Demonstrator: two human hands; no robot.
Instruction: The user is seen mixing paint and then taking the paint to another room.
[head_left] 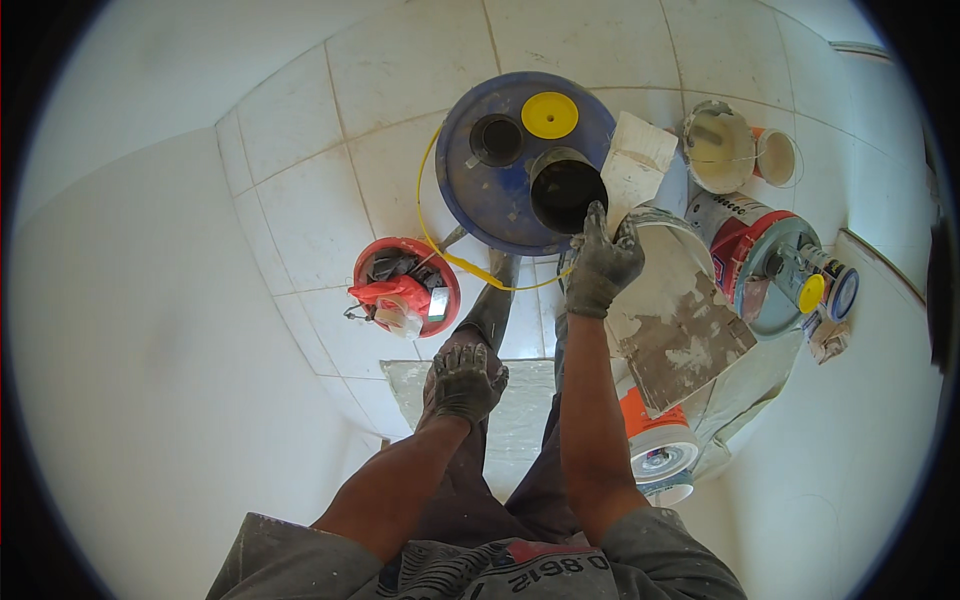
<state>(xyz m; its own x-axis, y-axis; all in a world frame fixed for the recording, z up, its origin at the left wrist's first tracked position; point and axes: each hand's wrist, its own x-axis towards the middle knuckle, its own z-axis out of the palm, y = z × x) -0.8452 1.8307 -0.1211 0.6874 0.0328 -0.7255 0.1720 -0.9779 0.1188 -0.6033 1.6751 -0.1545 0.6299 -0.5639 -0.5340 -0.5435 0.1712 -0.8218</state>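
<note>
My right hand (603, 262), in a dark dusty glove, reaches to the near right edge of a black cup (560, 160). Its fingertips overlap the cup's rim, while the thumb stands apart; I cannot tell how firmly they touch. The cup sits on a large round blue lid (470, 205), beside a smaller black round container (497, 140) and a yellow cap (550, 115). A yellow bail handle (470, 267) curves round the lid's near left side. In a similar glove, my left hand (466, 384) rests on my left knee, fingers spread and holding nothing.
A red bucket (452, 308) with tape and cloth stands left. On the right are a plaster-smeared board (690, 340), a white bucket (718, 150), a small orange bucket (775, 157), a grey-lidded bucket (770, 300) and an orange-white bucket (665, 445). A plastic sheet (520, 400) covers floor tiles.
</note>
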